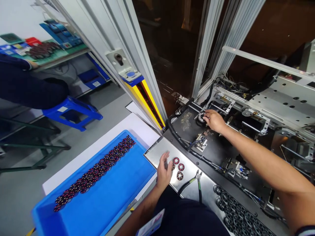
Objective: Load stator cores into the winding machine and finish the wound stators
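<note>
My right hand (214,120) reaches into the machine, its fingers closed on a round ring-shaped part (201,118) at a black fixture; the fingers cover some of that part. My left hand (164,170) hovers over or rests on the metal ledge (157,149), thumb and fingers apart and slightly blurred. Several small motor stators with red and black windings lie beside it, such as a stator (181,167) and a nearer one (180,176). One stator is half hidden by the left thumb. Cutting pliers (198,177) with dark green handles lie open on the ledge.
A blue tray (118,196) holds overlapping rows of stators (98,170). Many dark rings (236,206) cover the ledge at lower right. A yellow-edged metal post (147,101) rises between tray and machine. Another person (29,82) sits on a blue stool (73,113) at left.
</note>
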`<state>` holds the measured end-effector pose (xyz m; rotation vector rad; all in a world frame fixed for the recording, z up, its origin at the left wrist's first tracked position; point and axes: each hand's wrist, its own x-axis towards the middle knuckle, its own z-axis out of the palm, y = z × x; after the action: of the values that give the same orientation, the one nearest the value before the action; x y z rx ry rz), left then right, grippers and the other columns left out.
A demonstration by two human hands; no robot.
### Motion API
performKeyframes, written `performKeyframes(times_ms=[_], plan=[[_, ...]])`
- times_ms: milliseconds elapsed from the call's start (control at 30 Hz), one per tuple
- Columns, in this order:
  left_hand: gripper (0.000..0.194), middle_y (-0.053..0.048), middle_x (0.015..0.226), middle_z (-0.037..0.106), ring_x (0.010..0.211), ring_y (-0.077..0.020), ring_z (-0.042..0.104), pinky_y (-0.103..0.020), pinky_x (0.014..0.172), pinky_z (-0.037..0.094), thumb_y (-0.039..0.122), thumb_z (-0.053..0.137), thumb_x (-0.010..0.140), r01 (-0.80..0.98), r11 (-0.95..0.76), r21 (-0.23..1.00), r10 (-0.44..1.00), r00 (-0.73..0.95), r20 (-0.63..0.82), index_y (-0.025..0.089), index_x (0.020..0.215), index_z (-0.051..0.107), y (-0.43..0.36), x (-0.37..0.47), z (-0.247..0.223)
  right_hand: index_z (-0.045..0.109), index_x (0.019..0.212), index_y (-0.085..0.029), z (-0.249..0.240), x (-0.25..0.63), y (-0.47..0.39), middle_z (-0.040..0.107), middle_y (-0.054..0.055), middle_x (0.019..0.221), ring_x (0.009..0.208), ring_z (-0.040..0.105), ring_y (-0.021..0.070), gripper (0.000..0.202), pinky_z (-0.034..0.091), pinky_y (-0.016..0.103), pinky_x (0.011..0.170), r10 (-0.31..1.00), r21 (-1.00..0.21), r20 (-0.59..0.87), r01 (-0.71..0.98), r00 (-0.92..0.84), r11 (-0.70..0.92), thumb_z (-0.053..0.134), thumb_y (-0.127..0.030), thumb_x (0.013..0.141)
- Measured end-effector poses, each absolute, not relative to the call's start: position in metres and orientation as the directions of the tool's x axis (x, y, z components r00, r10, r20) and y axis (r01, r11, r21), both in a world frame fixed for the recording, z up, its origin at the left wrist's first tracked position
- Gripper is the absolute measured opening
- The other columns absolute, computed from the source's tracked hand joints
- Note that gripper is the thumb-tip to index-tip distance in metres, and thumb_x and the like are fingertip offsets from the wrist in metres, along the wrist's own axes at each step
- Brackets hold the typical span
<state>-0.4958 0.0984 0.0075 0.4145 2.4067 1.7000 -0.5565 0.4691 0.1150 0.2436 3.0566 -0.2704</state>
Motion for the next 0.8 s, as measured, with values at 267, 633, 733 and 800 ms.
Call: performKeyframes(times_ms=[267,633,733,800], plan=[[0.049,-0.017,0.14,0.058,0.131,-0.0286,0.055,-0.049,0.112,0.041,0.034,0.052,0.097,0.273,0.295,0.915,0.391,-0.909,0.145,0.02,0.143,0.042,0.087,-0.481,0.047,0.053,0.141,-0.007,0.123,-0.526,0.469,0.041,0.019,0.156,0.148,0.032,0.0354,0.056,0.036,0.055,0.112,-0.065,-0.092,-0.102,-0.056,-0.993,0.994,0.054,-0.005,0.084],[0.033,-0.008,0.115,0.069,0.108,-0.0269,0.064,-0.039,0.097,0.048,0.022,0.073,0.081,0.547,0.032,0.836,0.992,-0.121,0.041,0.029,0.113,0.071,0.16,-0.398,0.043,0.05,0.139,0.0,0.142,-0.527,0.44,0.038,0.026,0.156,0.147,0.029,0.0407,0.06,0.032,0.057,0.115,0.011,-0.123,-0.059,0.018,-0.998,0.992,0.067,-0.031,0.09],[0.039,-0.011,0.125,0.061,0.114,-0.0291,0.06,-0.044,0.101,0.045,0.012,0.066,0.083,0.587,0.066,0.807,0.996,-0.088,-0.018,0.026,0.12,0.067,0.174,-0.385,0.031,0.034,0.149,0.002,0.172,-0.504,0.423,0.023,0.027,0.162,0.15,0.021,0.0414,0.063,0.028,0.06,0.118,0.064,-0.122,0.076,0.055,-0.995,0.991,0.054,-0.024,0.095],[0.037,-0.014,0.128,0.057,0.119,-0.0312,0.056,-0.049,0.104,0.041,0.009,0.064,0.084,0.603,0.092,0.792,0.995,-0.087,-0.049,0.023,0.118,0.066,0.18,-0.383,0.026,0.027,0.153,-0.003,0.194,-0.468,0.406,0.016,0.024,0.165,0.153,0.013,0.0374,0.062,0.025,0.06,0.121,0.074,-0.119,0.18,0.053,-0.981,0.991,0.046,-0.018,0.096]])
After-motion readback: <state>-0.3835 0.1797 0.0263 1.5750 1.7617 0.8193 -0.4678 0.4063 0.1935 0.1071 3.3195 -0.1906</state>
